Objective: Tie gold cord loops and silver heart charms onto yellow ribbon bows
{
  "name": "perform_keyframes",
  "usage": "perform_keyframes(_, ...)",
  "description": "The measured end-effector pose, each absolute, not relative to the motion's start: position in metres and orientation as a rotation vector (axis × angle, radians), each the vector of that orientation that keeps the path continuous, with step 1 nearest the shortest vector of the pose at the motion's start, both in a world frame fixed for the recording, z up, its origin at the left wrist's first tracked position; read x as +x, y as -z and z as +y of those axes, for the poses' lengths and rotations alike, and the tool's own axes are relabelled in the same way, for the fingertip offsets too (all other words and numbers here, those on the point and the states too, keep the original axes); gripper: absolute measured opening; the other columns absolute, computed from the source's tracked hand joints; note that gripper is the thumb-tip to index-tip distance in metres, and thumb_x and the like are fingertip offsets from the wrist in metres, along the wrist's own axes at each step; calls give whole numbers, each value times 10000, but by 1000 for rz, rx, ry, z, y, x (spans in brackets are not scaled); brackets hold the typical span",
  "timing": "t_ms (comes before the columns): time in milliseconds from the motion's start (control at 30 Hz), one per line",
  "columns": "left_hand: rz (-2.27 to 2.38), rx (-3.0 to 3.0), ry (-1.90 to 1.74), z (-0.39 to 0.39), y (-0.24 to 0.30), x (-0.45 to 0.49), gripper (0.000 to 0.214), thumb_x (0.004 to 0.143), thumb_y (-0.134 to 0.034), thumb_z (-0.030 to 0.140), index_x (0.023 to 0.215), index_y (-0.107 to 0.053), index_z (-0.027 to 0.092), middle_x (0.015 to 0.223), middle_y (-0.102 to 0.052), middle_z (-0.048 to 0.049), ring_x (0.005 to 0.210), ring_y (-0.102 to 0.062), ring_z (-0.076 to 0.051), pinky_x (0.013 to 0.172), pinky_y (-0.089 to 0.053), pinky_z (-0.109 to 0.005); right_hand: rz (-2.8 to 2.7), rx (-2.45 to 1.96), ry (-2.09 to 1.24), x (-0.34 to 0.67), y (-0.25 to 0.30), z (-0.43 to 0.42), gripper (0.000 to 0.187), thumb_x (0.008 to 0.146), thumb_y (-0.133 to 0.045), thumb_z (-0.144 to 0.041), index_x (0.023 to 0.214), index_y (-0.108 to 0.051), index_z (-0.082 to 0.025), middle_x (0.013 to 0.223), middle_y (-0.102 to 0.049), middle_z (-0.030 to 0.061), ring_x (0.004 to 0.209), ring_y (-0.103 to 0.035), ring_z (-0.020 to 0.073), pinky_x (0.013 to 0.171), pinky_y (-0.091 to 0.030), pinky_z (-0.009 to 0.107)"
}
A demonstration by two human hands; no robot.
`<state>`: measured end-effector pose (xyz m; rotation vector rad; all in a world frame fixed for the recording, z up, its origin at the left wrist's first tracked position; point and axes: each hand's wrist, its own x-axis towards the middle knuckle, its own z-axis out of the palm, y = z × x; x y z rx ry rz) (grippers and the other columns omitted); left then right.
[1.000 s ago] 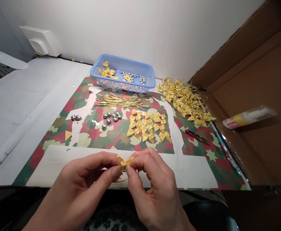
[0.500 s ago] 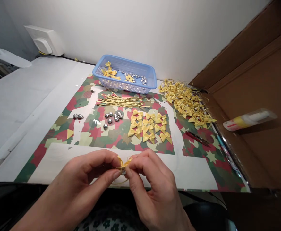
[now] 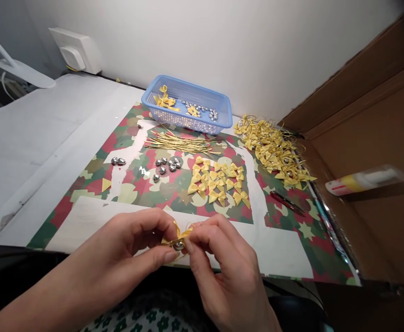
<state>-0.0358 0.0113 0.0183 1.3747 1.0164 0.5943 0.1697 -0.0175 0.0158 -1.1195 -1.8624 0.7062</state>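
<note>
Between my two hands, above the table's front edge, is a yellow ribbon bow [image 3: 178, 234] with a silver jingle bell [image 3: 178, 246] under it and a thin gold tie about it. My left hand [image 3: 133, 246] pinches the bow's left side, thumb low near the bell. From the right, my right hand [image 3: 221, 258] pinches the bow close to the bell with thumb and forefinger. Fingertips partly hide the tie. Beyond my hands, several loose bells [image 3: 163, 170] lie on the camouflage-patterned sheet [image 3: 143, 198], left of rows of yellow bows [image 3: 217, 184].
A blue basket [image 3: 188, 122] with bows and bells stands by the wall. Gold ties [image 3: 181, 142] lie before it. Finished-looking bows with bells form a pile [image 3: 271, 147] at right, near red-handled snips [image 3: 287, 203]. A bottle [image 3: 364, 180] rests by the cardboard wall [image 3: 371, 120].
The view has shifted slightly, so the table's things appear a little further right. Both hands keep their pinch on the bow, and more of its silver bell shows between the thumbs.
</note>
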Motion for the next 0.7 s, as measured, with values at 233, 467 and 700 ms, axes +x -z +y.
perform_keyframes(233, 1062, 1464, -650, 15, -17, -36, 127, 920, -658, 194, 805, -681, 242, 791, -662, 36, 725, -606, -148, 652, -484, -233, -1896, -1102, -730, 171, -16, -16, 217, 1009, -499, 8, 951, -607, -171, 888, -574, 36, 781, -591, 125, 705, -536, 233)
perform_keyframes(467, 1019, 1451, -576, 15, -14, -39, 181, 1033, -602, 282, 867, -666, 251, 851, -643, 21, 782, -577, -172, 682, -465, -266, -1899, -1125, -704, 171, -15, -17, 212, 1016, -504, -6, 934, -606, -172, 876, -566, 28, 758, -575, 120, 691, -531, 234)
perform_keyframes(700, 1007, 1453, -653, 14, -18, -36, 251, 1054, -579, 322, 876, -732, 232, 865, -708, -10, 809, -648, -187, 712, -516, -266, -1841, -1156, -828, 172, -16, -17, 177, 1001, -563, -72, 1042, -697, -180, 914, -645, 37, 815, -636, 145, 703, -560, 253)
